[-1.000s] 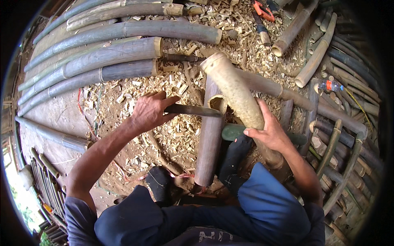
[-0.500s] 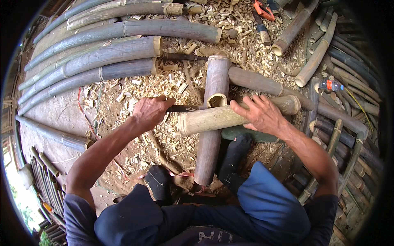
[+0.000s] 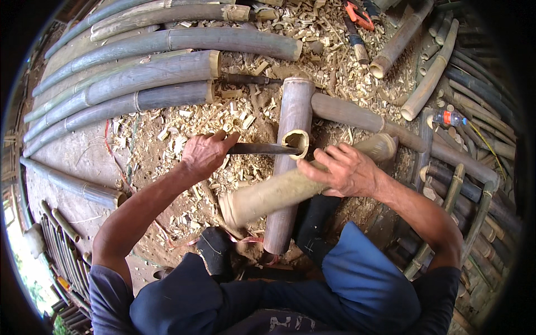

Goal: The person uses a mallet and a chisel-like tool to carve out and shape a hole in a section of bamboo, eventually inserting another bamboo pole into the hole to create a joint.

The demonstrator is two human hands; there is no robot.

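Note:
My left hand [image 3: 205, 154] is closed around the grip of a dark, straight-bladed knife [image 3: 259, 148]. Its blade points right, and the tip reaches over the round hole in a thick bamboo post [image 3: 295, 109] lying lengthwise before me. My right hand [image 3: 346, 170] has its fingers wrapped over a short, pale bamboo tube [image 3: 268, 195], slightly blurred. This tube slants across the post, its left end nearer to me, and sits apart from the blade. The knife's handle is hidden in my left fist.
A long bamboo pole [image 3: 349, 111] joins the post from the right. Several thick bamboo poles [image 3: 173, 66] lie at the far left. Wood chips [image 3: 184, 125] cover the ground. A saw with an orange handle [image 3: 359, 15] and a plastic bottle [image 3: 450, 118] lie farther off.
The pale tube has swung, its left end coming toward me, and its middle has moved off the hole. My right hand has shifted slightly nearer to me. The knife tip now shows over the hole.

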